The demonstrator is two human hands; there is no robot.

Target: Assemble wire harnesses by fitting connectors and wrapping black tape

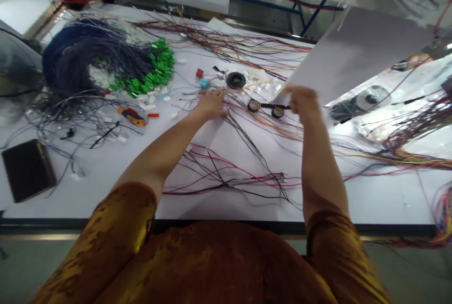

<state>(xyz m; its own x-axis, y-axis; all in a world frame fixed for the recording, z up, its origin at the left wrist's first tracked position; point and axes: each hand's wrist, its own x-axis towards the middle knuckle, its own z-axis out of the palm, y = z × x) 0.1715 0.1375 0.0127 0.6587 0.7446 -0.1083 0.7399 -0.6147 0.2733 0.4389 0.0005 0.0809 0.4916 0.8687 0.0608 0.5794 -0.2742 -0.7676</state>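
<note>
My left hand lies low over loose wires at the middle of the table, fingers spread and thumb apart. Thin black wires run from beside its thumb toward the front. Farther right, my right hand is closed and slightly blurred. A strip of black tape stretches from it toward a tape roll; a second roll sits just below the strip. Behind my left hand is a round black spool, with a red connector and a light blue connector nearby.
A coiled dark blue wire bundle with green connectors lies at left, near an orange-and-black tool and a dark box. Red and black wires lie in front. A white panel leans at back right.
</note>
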